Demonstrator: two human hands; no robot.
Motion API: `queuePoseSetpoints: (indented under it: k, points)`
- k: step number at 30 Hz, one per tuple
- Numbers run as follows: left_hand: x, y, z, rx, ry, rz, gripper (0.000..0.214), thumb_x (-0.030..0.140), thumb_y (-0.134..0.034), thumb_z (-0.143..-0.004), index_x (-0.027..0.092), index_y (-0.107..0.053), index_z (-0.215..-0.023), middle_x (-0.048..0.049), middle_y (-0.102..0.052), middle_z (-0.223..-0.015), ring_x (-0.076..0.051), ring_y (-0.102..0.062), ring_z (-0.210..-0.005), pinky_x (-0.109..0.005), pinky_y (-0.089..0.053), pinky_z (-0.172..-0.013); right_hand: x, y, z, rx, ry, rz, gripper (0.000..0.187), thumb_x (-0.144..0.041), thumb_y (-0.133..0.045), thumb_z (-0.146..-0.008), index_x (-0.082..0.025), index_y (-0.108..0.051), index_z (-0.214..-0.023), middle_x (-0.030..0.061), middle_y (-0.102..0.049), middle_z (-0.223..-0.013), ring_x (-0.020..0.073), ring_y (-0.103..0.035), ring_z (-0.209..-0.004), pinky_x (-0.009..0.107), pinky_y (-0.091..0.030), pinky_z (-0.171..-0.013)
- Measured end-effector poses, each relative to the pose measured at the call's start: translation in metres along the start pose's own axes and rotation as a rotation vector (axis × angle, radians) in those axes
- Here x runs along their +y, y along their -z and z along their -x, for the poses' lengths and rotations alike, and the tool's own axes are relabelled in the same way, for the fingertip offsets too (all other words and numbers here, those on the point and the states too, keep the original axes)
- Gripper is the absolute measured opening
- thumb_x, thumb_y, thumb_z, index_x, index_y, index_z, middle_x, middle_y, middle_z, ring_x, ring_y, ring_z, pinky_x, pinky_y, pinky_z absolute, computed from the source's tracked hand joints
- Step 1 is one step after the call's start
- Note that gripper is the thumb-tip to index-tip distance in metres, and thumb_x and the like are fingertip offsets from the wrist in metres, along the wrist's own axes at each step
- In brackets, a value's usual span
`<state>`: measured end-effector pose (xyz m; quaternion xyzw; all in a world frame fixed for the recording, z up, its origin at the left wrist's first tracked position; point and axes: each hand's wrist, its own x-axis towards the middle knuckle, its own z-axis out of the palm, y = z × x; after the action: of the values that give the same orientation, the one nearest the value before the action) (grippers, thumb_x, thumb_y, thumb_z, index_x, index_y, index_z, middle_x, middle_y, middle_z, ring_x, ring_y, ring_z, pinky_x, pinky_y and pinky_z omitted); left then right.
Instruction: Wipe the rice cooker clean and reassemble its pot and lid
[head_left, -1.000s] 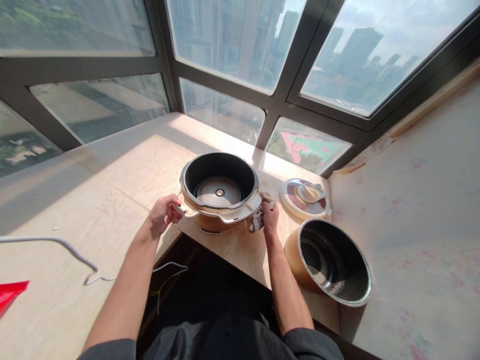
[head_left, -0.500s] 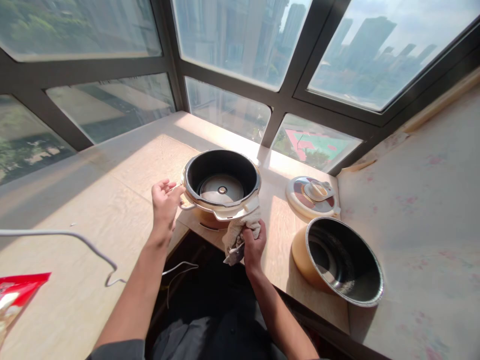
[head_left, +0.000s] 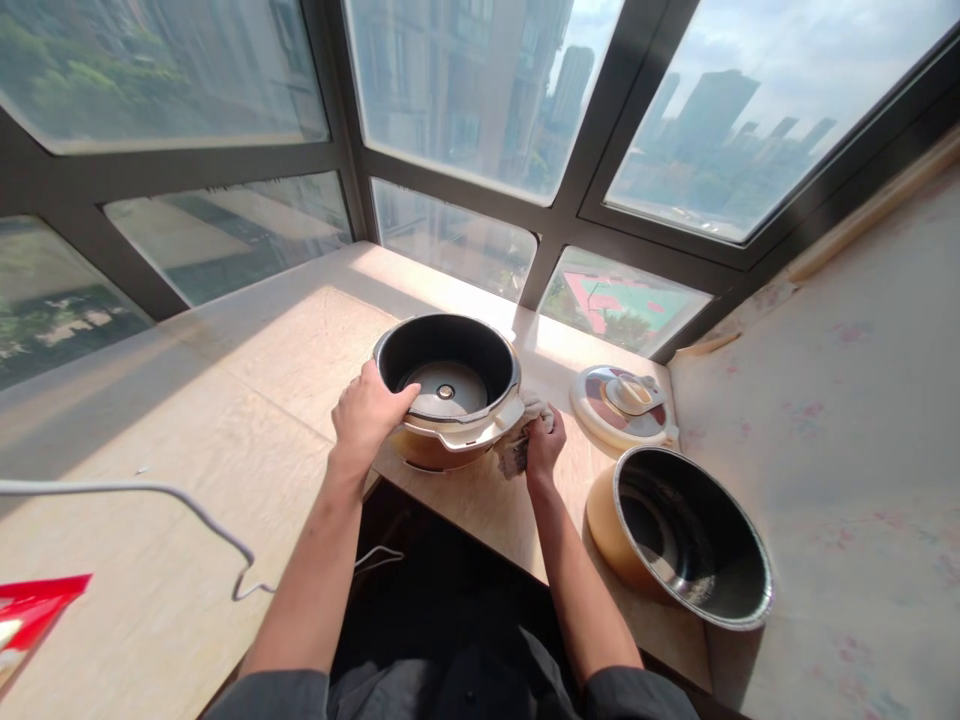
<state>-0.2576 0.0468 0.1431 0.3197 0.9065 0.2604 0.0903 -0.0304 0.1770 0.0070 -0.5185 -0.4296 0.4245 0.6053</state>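
Observation:
The electric pressure cooker body stands upright at the ledge's front edge, its dark inside showing a round heating plate. My left hand grips the cooker's left rim, thumb over the edge and the other fingers outside, partly hidden. In my right hand is a crumpled, stained pale cloth, held against the cooker's outer right side just below the rim. To the right, the inner pot lies tilted with its dark mouth facing me. Behind that pot rests the cooker's lid.
A grey-white cord runs over the ledge on the left. At the lower left lies a red packet. Window frames border the back, and a flowered wall stands close on the right.
My left hand has moved right and closed on the cooker's rim. My right hand has carried the cloth from the cooker's front round to its right side. The cooker has turned slightly.

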Motion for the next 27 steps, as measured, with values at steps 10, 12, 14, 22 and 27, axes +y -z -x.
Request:
queuePoseSetpoints:
  k: [10,12,14,22,27]
  points:
    - [-0.004,-0.004,-0.009,0.032,0.052,0.048,0.089,0.038,-0.064,-0.081,0.011,-0.037,-0.161,-0.0267,-0.073,-0.124,-0.049,-0.068,-0.116,-0.057,-0.051,-0.094,-0.018,-0.034,-0.035,0.183,0.104,-0.128,0.036,-0.041,-0.059,-0.079,-0.020,-0.063,-0.108,0.0040,-0.065,-0.100,0.0195,-0.059,-0.090,0.034,-0.053,-0.082]
    - [-0.009,-0.006,-0.016,0.057,0.022,0.065,0.079,0.038,-0.064,-0.079,0.014,-0.051,-0.154,-0.0223,-0.075,-0.123,-0.046,-0.069,-0.115,-0.054,-0.051,-0.095,-0.023,-0.031,-0.026,0.163,0.137,-0.136,0.041,-0.040,-0.063,-0.077,-0.019,-0.064,-0.113,0.0043,-0.066,-0.103,0.0195,-0.060,-0.092,0.034,-0.052,-0.084]
    - [-0.014,-0.007,-0.025,0.074,-0.014,0.078,0.069,0.038,-0.065,-0.077,0.019,-0.062,-0.143,-0.0172,-0.077,-0.121,-0.043,-0.069,-0.114,-0.051,-0.052,-0.095,-0.023,-0.024,-0.012,0.142,0.139,-0.120,0.043,-0.040,-0.063,-0.078,-0.019,-0.065,-0.114,0.0046,-0.067,-0.104,0.0201,-0.061,-0.092,0.034,-0.052,-0.084]
    - [-0.033,-0.001,-0.073,0.021,-0.187,0.112,0.060,0.034,-0.063,-0.074,0.022,-0.072,-0.131,-0.0119,-0.076,-0.129,-0.038,-0.069,-0.122,-0.044,-0.052,-0.102,0.005,-0.004,0.050,0.001,0.013,-0.042,0.042,-0.042,-0.064,-0.076,-0.018,-0.067,-0.110,0.0038,-0.068,-0.095,0.0212,-0.060,-0.083,0.033,-0.050,-0.071]
    - [-0.045,0.001,-0.108,-0.077,-0.278,0.214,0.069,0.033,-0.064,-0.068,0.018,-0.071,-0.134,-0.0118,-0.074,-0.134,-0.034,-0.069,-0.123,-0.039,-0.051,-0.107,0.007,-0.012,0.056,0.009,0.021,-0.056,0.042,-0.042,-0.064,-0.077,-0.019,-0.068,-0.112,0.0042,-0.069,-0.098,0.0216,-0.061,-0.086,0.034,-0.051,-0.075]
